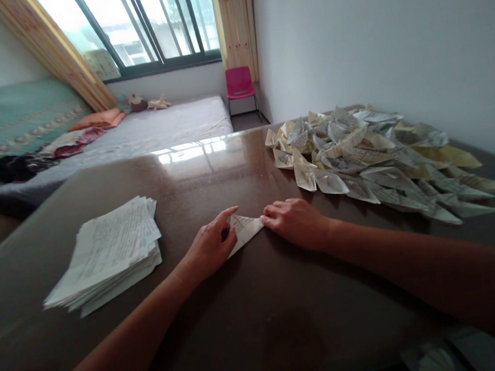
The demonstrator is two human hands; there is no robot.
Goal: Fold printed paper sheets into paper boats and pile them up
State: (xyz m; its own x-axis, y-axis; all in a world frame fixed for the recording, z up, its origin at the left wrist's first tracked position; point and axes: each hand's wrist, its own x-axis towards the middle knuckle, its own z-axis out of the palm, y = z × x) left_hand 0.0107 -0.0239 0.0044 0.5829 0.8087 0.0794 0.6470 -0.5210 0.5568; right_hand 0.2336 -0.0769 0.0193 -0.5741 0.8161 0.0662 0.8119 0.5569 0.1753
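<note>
A small folded triangle of printed paper (246, 229) lies on the table between my two hands. My left hand (211, 242) rests over its left part, the index finger stretched out and the thumb apart from it. My right hand (293, 223) is closed at the paper's right corner, with the thumb and fingertips pinching that tip. What the other left fingers do under the palm is hidden. Left of my hands sits a stack of printed paper sheets (114, 243). Beyond my right hand spreads a large heap of folded paper boats (357, 153).
The dark glossy table (212, 183) reflects the window (151, 26). A pale wall (381, 35) stands close behind the boat heap. Past the table are a bed (172, 120) and a pink chair (239, 83). Something pale, partly cut off, shows at the bottom right edge.
</note>
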